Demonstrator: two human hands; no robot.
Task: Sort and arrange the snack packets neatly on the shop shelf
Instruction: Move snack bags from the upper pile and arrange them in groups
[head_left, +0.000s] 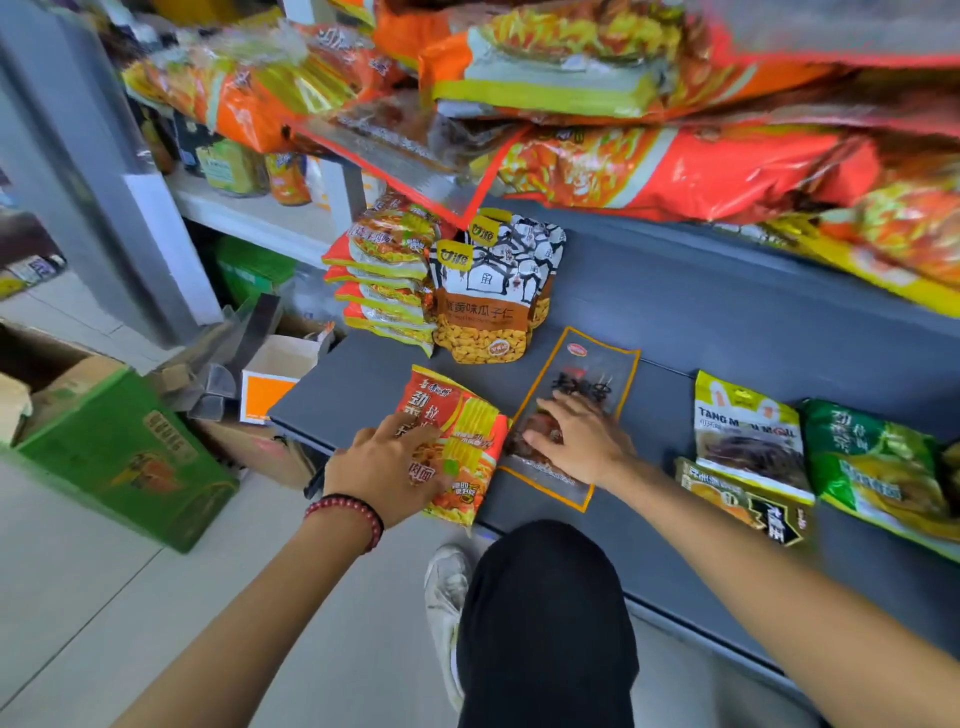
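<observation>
On the dark grey shelf (691, 332) an orange noodle packet (470, 431) lies flat at the front left, and my left hand (387, 465) rests on its left edge with spread fingers. Beside it lies a long clear packet with an orange border (587, 374); my right hand (576, 439) presses flat on its lower half. Behind them a stack of orange noodle packets (387, 283) stands next to upright black-and-white seed pouches (498, 291).
To the right lie a yellow "Tang" packet (748, 431), a black-and-yellow packet (743, 501) and green packets (878, 462). Big orange bags (675, 171) overhang from the shelf above. Cardboard boxes, one green (124, 457), stand on the floor at left. My knee (545, 597) is below.
</observation>
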